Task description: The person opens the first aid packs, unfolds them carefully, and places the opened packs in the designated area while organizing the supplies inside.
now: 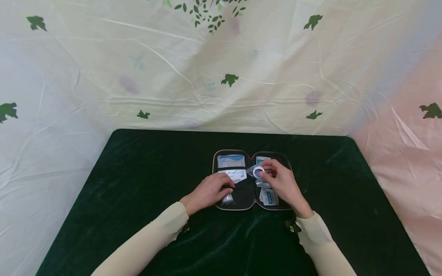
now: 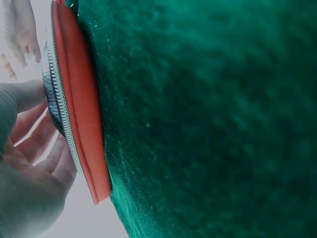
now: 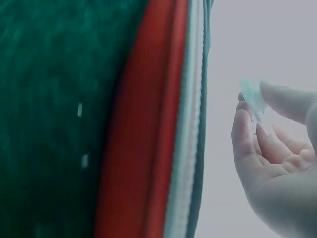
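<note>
A small zip case (image 1: 240,199) lies unfolded on the table, its red outer side (image 2: 81,99) showing in the left wrist view. My right hand (image 1: 281,183) holds a white roll of tape (image 1: 258,171) in a clear bag, between thumb and fingertips over the right half. In the right wrist view that pinch grips the bag's pale edge (image 3: 253,96). Loosely bent, my left hand (image 1: 211,188) rests at the case's left half, fingers by a packet marked "Surgical" (image 1: 236,176). Partly under this hand lies a small clear packet (image 1: 228,199).
A blue and white packet (image 1: 230,161) sits behind a strap in the left half. White sachets (image 1: 269,196) fill the right half's near end, and another packet (image 1: 262,160) its far end. Dark green cloth (image 1: 155,161) covers the table; a patterned curtain (image 1: 193,88) hangs behind.
</note>
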`<state>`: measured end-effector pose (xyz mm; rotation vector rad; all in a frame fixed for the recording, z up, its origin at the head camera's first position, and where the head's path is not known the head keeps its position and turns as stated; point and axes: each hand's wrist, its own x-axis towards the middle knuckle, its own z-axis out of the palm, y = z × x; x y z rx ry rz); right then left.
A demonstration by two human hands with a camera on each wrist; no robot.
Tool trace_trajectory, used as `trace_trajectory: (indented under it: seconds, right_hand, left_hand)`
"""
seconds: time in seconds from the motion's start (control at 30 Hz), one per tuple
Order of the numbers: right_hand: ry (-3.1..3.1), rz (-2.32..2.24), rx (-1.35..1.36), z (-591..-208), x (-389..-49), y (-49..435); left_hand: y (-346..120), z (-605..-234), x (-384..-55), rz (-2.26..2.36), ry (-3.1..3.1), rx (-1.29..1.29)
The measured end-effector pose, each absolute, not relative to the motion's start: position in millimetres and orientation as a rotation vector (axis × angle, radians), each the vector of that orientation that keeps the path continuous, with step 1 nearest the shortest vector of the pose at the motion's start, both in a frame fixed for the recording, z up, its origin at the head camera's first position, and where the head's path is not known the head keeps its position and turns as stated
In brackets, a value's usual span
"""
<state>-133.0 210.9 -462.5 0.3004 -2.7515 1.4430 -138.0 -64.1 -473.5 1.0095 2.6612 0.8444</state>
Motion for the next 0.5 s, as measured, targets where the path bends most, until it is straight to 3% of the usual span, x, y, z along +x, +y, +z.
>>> trace_trajectory:
  seconds: [0.5]
  right_hand:
    - [-2.721, 1.260, 0.487, -471, -137, 184]
  left_hand:
    - [-61, -479, -138, 0.924, 2.720, 0.939]
